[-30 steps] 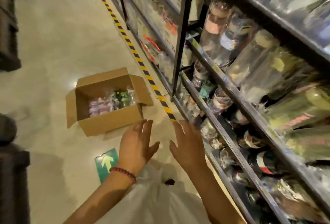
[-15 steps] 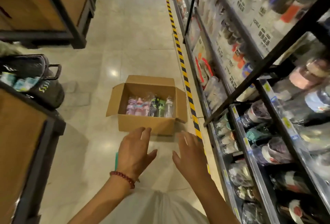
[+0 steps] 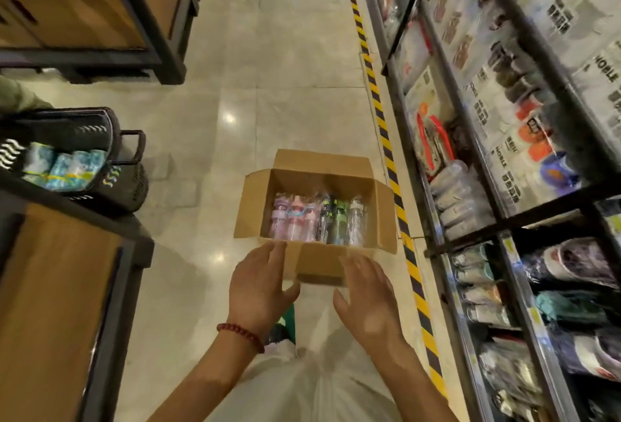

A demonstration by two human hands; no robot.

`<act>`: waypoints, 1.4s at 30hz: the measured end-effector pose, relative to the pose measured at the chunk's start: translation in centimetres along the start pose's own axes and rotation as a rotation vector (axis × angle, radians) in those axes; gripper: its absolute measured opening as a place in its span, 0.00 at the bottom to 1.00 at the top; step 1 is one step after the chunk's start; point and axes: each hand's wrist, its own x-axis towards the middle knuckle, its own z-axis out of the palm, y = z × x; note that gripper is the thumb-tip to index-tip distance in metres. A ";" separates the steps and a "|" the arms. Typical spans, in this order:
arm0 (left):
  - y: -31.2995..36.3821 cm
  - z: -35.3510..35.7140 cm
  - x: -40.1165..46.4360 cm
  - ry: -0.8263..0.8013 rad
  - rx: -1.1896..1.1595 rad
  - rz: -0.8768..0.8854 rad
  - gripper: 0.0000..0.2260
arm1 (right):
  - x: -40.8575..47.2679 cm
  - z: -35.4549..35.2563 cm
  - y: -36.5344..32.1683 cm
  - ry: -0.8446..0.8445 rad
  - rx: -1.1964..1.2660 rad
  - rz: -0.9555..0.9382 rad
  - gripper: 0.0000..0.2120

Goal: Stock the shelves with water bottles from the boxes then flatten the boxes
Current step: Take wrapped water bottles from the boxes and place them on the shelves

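At twelve o'clock, the open box [image 3: 316, 220] of bottles [image 3: 319, 220] waits; left hand [image 3: 258, 282] and right hand [image 3: 366, 300], fingers spread and holding nothing, should reach in and grip bottles by their bodies.

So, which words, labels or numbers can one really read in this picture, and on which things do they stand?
"NOBLE": on the white packages on the upper right shelf, printed sideways; it shows again on packages lower down.
Smaller dark print on those packages: too blurred to read.
Shelf-edge price tags: too small to read.
Bottles in the cardboard box: no readable text.
Black basket: white wavy marks only, no words.
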 end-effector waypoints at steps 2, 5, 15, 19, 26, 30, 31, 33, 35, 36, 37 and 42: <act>-0.2 0.5 2.0 -0.057 0.015 0.002 0.29 | 1.4 0.6 1.0 -0.029 0.039 0.045 0.25; -0.6 1.5 5.6 -0.080 0.048 -0.017 0.30 | 4.6 1.2 2.3 -0.105 0.045 0.081 0.26; 0.3 5.9 21.5 -0.184 -0.025 -0.200 0.28 | 21.4 3.5 8.9 -0.360 0.084 0.088 0.21; -0.9 11.6 28.8 -0.198 -0.051 -0.259 0.31 | 28.7 8.2 12.5 -0.448 0.124 0.084 0.21; -6.7 26.6 37.3 -0.326 -0.050 -0.355 0.31 | 37.2 21.9 19.1 -0.600 0.144 0.230 0.26; -10.5 35.3 40.6 -0.489 0.003 -0.388 0.34 | 39.2 30.9 23.1 -0.657 0.154 0.348 0.26; -11.4 37.3 41.4 -0.524 0.021 -0.401 0.34 | 39.6 33.0 24.0 -0.671 0.145 0.379 0.26; -13.1 40.9 42.5 -0.548 0.032 -0.426 0.34 | 40.2 36.9 25.4 -0.709 0.139 0.432 0.26; -14.7 44.3 43.4 -0.543 0.011 -0.443 0.33 | 40.9 40.3 26.5 -0.726 0.141 0.472 0.25; -15.5 46.0 43.8 -0.550 -0.005 -0.460 0.33 | 41.1 41.9 26.9 -0.727 0.154 0.502 0.26; -16.1 47.6 44.2 -0.563 -0.024 -0.485 0.33 | 41.2 43.5 27.2 -0.722 0.181 0.546 0.27; -18.1 53.8 45.4 -0.560 -0.129 -0.620 0.39 | 41.3 49.8 27.7 -0.629 0.378 0.718 0.46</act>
